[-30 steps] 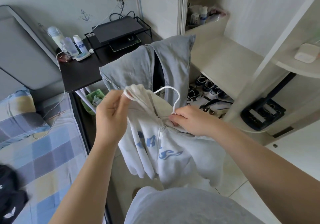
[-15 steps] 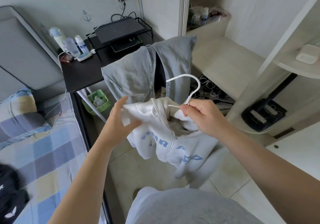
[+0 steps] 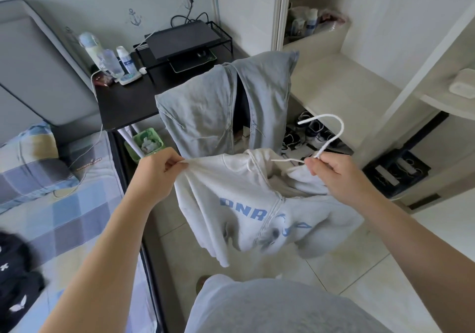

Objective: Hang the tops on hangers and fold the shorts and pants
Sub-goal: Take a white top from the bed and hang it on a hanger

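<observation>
Two hands [image 3: 155,172] [image 3: 339,175] on hoodie [image 3: 231,204], hanger [image 3: 334,139]

Soft even daylight, wide-angle edge distortion, slight motion blur.

1. White hoodie [image 3: 231,204]: thick, soft cloth, matt and creased; the lettering is printed in flat blue.
2. Hanger [image 3: 331,137]: a smooth white surface is shown, faintly glossy; plastic or coated wire cannot be told.
3. Grey hoodie [image 3: 205,111]: knit cloth, matt, wrinkled.
4. Bench [image 3: 123,106]: dark, smooth top with a matt finish.
5. Floor [image 3: 359,268]: pale tiles, smooth, lightly glossy.
6. Bed sheet [image 3: 64,217]: checked woven cloth, matt.
7. Bottles [image 3: 110,62]: clear plastic, glossy.
</observation>
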`<action>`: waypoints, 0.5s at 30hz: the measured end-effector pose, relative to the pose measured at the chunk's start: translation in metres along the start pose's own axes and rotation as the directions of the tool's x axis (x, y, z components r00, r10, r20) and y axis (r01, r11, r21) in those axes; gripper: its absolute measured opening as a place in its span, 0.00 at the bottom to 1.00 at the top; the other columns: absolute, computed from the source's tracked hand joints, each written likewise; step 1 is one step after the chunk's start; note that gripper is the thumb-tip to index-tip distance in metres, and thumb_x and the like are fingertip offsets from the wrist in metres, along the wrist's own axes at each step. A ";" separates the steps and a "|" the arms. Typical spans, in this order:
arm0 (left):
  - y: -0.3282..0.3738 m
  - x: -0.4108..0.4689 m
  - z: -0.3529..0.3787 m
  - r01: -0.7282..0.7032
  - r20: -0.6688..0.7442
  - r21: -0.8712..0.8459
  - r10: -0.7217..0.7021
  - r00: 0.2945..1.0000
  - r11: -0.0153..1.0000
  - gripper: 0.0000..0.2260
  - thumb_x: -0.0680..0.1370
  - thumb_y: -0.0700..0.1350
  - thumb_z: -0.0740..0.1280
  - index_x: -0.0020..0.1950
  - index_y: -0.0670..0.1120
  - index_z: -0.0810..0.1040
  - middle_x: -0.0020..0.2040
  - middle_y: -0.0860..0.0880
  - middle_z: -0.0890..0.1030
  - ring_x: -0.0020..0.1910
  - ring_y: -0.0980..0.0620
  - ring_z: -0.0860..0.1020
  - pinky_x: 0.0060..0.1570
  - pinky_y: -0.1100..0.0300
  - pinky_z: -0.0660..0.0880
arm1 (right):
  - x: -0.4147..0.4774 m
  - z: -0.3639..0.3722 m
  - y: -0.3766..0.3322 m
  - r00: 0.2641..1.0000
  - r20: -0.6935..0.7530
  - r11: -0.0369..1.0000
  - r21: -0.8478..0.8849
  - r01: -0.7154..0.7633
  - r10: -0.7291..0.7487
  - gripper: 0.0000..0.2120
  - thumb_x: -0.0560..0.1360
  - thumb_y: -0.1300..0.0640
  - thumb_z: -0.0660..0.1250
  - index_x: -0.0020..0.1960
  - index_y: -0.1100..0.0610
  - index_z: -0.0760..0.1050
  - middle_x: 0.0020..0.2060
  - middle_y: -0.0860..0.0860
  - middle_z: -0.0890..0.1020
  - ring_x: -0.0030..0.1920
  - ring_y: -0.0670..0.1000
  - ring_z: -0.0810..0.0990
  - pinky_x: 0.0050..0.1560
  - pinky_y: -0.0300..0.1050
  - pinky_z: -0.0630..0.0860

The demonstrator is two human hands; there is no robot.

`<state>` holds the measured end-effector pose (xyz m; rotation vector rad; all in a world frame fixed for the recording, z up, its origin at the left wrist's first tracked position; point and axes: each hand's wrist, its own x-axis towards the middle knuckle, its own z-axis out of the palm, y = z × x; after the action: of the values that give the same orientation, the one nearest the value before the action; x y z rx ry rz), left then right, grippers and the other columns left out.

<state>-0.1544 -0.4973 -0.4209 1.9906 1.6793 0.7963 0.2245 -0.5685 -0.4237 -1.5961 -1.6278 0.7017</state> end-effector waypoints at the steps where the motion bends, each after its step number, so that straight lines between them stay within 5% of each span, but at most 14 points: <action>1: 0.002 -0.002 0.001 -0.014 -0.049 -0.018 0.013 0.999 1.000 0.13 0.78 0.41 0.72 0.38 0.56 0.76 0.32 0.60 0.78 0.34 0.65 0.76 0.34 0.75 0.68 | -0.001 -0.001 0.002 1.000 0.006 1.000 -0.015 -0.006 0.006 0.19 0.80 0.50 0.66 0.33 0.57 0.73 0.22 0.43 0.67 0.25 0.43 0.65 0.28 0.33 0.63; 4: 0.008 -0.006 0.010 -0.010 -0.085 -0.150 -0.003 0.996 0.989 0.10 0.78 0.42 0.70 0.40 0.55 0.76 0.36 0.59 0.79 0.34 0.61 0.76 0.35 0.72 0.70 | 0.000 0.001 0.002 1.000 0.022 0.997 -0.077 -0.020 0.022 0.20 0.80 0.51 0.67 0.35 0.64 0.74 0.23 0.45 0.66 0.26 0.45 0.64 0.29 0.37 0.62; 8: 0.013 -0.005 0.018 0.067 0.192 -0.403 0.013 0.981 0.913 0.05 0.81 0.45 0.68 0.47 0.55 0.79 0.54 0.61 0.82 0.52 0.57 0.81 0.50 0.63 0.75 | -0.006 0.006 -0.013 0.997 -0.035 0.997 -0.031 0.073 -0.074 0.26 0.78 0.45 0.67 0.35 0.67 0.74 0.23 0.46 0.68 0.27 0.45 0.65 0.29 0.37 0.62; 11: 0.022 -0.002 0.023 0.112 0.284 -0.412 0.011 0.959 0.904 0.07 0.84 0.49 0.63 0.55 0.57 0.81 0.51 0.63 0.83 0.51 0.64 0.79 0.51 0.68 0.71 | -0.012 0.008 -0.026 0.988 -0.039 0.987 0.053 0.154 -0.152 0.29 0.76 0.40 0.62 0.34 0.67 0.73 0.25 0.46 0.70 0.27 0.43 0.67 0.29 0.33 0.62; 15: 0.025 -0.003 0.020 0.300 0.537 -0.384 -0.053 0.842 0.873 0.18 0.82 0.59 0.60 0.52 0.51 0.86 0.51 0.51 0.86 0.53 0.52 0.83 0.60 0.54 0.73 | -0.009 0.004 -0.028 0.985 -0.025 0.984 0.047 0.174 -0.173 0.31 0.75 0.40 0.61 0.35 0.70 0.71 0.26 0.58 0.71 0.29 0.53 0.68 0.34 0.49 0.67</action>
<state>-0.1226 -0.5042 -0.4204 1.5073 1.2028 0.4692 0.2050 -0.5787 -0.4044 -1.4021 -1.6974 0.6263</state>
